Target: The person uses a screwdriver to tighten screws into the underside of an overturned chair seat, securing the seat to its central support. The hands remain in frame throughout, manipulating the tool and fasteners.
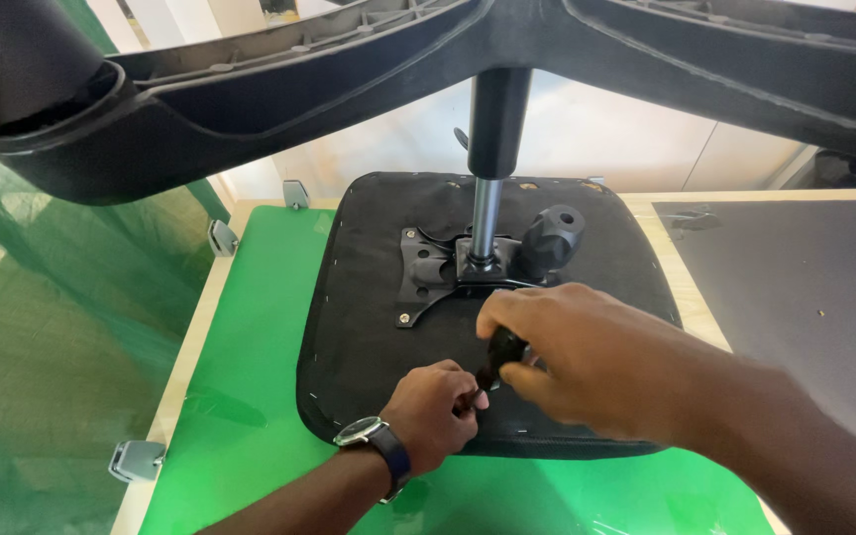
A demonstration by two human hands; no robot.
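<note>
Black-handled screwdriver [500, 355] in right hand [587, 362], over upturned black seat [369, 327].

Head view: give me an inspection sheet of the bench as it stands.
Surface: green mat on a pale wooden table.
Job's things: upturned black chair seat with metal plate, gas column and star base above; black-handled tool.
Clutter: black knob on the seat.
Hands: right hand grips the tool handle; left hand, wearing a watch, steadies its tip.
Cables: nothing seen.
Surroundings: metal clamps at the table edge, green netting left, dark sheet right.
</note>
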